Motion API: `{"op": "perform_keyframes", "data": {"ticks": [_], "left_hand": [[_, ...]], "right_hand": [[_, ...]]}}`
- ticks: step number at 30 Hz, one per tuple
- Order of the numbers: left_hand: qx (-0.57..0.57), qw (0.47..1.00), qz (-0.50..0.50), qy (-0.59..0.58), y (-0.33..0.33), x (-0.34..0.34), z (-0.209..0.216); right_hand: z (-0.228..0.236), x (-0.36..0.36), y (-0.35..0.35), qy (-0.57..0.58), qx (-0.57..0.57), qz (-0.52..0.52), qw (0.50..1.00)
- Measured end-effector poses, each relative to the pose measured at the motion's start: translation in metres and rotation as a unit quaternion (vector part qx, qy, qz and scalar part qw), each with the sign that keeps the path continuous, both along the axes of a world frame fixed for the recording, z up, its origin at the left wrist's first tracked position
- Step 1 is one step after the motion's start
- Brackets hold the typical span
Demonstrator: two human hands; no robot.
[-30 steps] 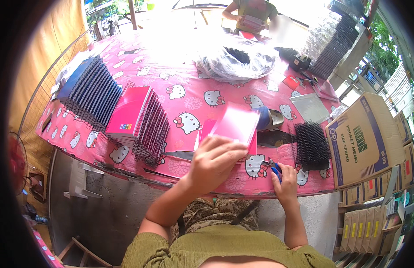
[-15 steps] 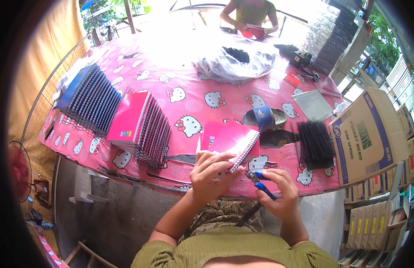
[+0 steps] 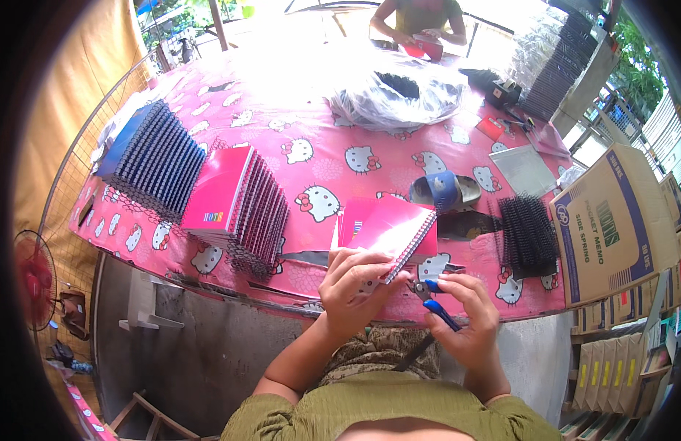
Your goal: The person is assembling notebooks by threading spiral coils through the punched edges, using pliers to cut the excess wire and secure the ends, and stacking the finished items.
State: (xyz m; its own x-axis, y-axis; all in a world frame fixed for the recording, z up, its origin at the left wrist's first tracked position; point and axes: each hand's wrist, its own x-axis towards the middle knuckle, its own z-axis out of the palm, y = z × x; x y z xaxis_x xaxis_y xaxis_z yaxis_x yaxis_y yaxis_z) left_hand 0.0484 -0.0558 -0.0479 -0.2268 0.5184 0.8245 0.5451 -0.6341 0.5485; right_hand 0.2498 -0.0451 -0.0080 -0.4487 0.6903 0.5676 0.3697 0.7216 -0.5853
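A pink notebook (image 3: 401, 239) is gripped by the left hand (image 3: 353, 288), blue-handled pliers (image 3: 440, 312) by the right hand (image 3: 473, 316). Lettering (image 3: 605, 229) is printed on the carton (image 3: 627, 220).

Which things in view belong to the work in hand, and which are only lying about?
Work in hand: notebook in left hand; pliers in right hand; probably black spirals, pink notebook stack.

Apparently just lying about: blue slipper, fan.

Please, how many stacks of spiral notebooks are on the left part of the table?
2: the blue stack at the far left, and the pink stack to its right, nearer the left hand. More may be hidden behind.
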Motion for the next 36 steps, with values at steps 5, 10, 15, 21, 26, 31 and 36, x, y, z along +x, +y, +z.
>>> {"op": "perform_keyframes", "data": {"ticks": [5, 10, 15, 21, 26, 31, 36], "left_hand": [[0.010, 1.000, -0.006, 0.020, -0.002, 0.002, 0.002], [0.009, 1.000, -0.013, 0.017, -0.003, 0.003, -0.002], [0.027, 0.999, -0.010, 0.030, -0.004, 0.000, -0.005], [0.043, 0.998, -0.006, 0.046, -0.001, -0.004, -0.002], [0.040, 0.998, 0.022, -0.043, 0.001, -0.005, 0.005], [0.036, 0.997, 0.015, 0.065, 0.002, -0.007, 0.022], [0.051, 0.993, 0.106, 0.027, -0.015, -0.024, 0.052]], "right_hand": [[0.004, 0.000, -0.002, -0.023, 0.021, 0.000, 1.000], [0.009, -0.005, -0.003, -0.027, -0.028, 0.019, 0.999], [-0.003, 0.005, 0.020, 0.086, -0.387, 0.191, 0.898], [-0.035, 0.009, 0.021, 0.167, -0.552, 0.228, 0.785], [-0.061, 0.045, 0.032, -0.100, -0.131, -0.079, 0.983], [-0.020, 0.018, 0.044, -0.124, 0.101, -0.107, 0.981], [0.040, -0.076, 0.084, -0.089, 0.248, 0.189, 0.946]]}}
